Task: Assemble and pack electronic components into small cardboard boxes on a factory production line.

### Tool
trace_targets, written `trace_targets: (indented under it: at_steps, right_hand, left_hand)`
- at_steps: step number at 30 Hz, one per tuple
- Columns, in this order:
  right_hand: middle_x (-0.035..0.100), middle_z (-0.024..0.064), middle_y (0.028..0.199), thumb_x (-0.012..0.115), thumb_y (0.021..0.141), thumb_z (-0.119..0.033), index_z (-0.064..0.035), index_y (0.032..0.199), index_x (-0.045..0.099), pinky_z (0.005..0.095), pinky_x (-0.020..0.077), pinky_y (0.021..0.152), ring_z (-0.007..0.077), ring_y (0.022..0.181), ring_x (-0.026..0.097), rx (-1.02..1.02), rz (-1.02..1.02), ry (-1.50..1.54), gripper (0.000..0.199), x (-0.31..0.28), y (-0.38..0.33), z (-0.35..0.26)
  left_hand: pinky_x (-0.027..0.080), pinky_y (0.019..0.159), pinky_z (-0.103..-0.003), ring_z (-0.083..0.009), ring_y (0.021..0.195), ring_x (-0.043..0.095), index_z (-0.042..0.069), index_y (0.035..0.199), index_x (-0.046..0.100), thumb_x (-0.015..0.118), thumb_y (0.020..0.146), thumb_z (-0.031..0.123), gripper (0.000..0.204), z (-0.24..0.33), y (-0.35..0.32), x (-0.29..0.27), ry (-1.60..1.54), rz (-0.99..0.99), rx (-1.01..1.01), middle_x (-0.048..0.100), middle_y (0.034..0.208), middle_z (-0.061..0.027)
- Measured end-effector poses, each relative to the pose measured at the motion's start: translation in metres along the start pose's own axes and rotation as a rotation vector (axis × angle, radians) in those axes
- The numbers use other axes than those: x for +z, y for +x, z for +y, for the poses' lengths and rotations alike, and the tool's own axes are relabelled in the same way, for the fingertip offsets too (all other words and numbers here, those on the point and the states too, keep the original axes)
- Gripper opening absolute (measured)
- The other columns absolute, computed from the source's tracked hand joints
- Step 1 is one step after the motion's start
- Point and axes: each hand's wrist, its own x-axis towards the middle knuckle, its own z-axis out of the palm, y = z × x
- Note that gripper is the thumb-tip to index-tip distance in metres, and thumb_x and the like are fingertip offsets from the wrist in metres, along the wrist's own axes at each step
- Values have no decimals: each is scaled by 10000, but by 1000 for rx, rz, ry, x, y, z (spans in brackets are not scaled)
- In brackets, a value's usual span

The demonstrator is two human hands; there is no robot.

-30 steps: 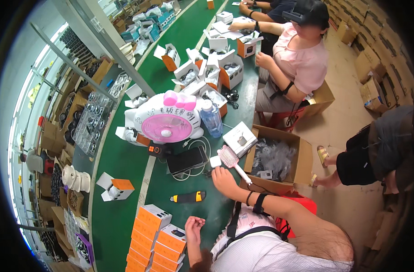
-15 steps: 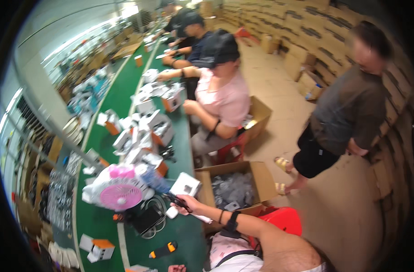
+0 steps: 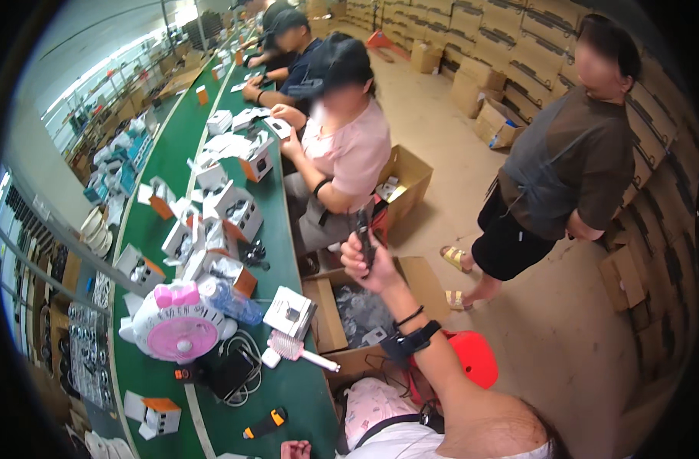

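At the lower edge of the green table (image 3: 162, 172), only the knuckles of my left hand (image 3: 294, 448) show, and I cannot tell whether its fingers are curled or spread, or whether they hold anything; just beyond it lie a black-and-orange tool (image 3: 265, 422) on the table's near end and a small white-and-orange box (image 3: 156, 413) toward the far-side edge. My right hand (image 3: 368, 264) is raised off the table's aisle edge, above an open cardboard carton (image 3: 342, 321) on the floor; its fingers are wrapped tight round a slim black device (image 3: 363, 236) that stands nearly upright in the fist, well apart from the table top; a black band (image 3: 410, 340) circles that wrist, and a red stool (image 3: 472, 356) sits just beside the forearm. On the table near the carton: a pink hairbrush (image 3: 297, 350) with a white handle, a white packet (image 3: 290, 312) just beyond it, a black charger with coiled cable (image 3: 231, 371), and a pink-and-white desk fan (image 3: 177, 329) with a plastic bottle (image 3: 231, 300) leaning by it. Farther along, opened white boxes (image 3: 227, 206) crowd the middle of the table; a seated person in a pink shirt (image 3: 349, 153) works at the aisle edge, more workers (image 3: 288, 53) beyond; a person in a dark top (image 3: 563, 168) stands on the floor by stacked cartons (image 3: 510, 53) along the far wall.
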Motion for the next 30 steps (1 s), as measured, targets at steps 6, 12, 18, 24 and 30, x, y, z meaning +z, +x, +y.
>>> trace_targets:
  at_steps: [6, 12, 18, 24, 30]
  right_hand:
    - [337, 12, 718, 311, 989, -418, -76, 837, 378, 158, 305, 424, 85, 637, 335, 67, -65, -136, 380, 30, -1, 7]
    - [326, 7, 725, 350, 966, -473, -74, 844, 377, 161, 278, 430, 77, 629, 317, 93, -38, -260, 418, 58, 1, 18]
    - [360, 6, 747, 415, 930, -510, -65, 857, 406, 163, 274, 437, 52, 602, 313, 112, -140, -382, 451, 73, 9, 28]
    - [398, 6, 765, 501, 878, -541, -42, 921, 435, 154, 278, 459, 35, 611, 342, 169, -246, -489, 505, 88, 11, 44]
    - [441, 18, 806, 555, 899, -422, -46, 982, 472, 196, 321, 547, 62, 648, 398, 183, -304, -491, 394, 98, 15, 50]
  left_hand:
    - [443, 846, -390, -240, 892, 560, 47, 920, 583, 543, 884, 255, 214, -3, 2, 6, 8, -6, 35, 584, 905, -81]
    - [460, 820, -380, -239, 863, 573, 36, 931, 577, 539, 887, 247, 219, -4, 1, 6, 121, 32, 47, 590, 888, -88]
    - [483, 731, -311, -203, 792, 587, 26, 886, 530, 509, 896, 231, 207, 8, 3, 20, 161, -24, 133, 552, 773, -71]
    - [463, 735, -279, -160, 759, 582, -7, 864, 544, 505, 871, 74, 90, 41, 7, 64, 300, 10, 288, 594, 800, -83]
    - [465, 743, -279, -159, 773, 587, 0, 892, 537, 519, 887, 119, 120, 42, 6, 74, 436, 14, 280, 584, 814, -83]
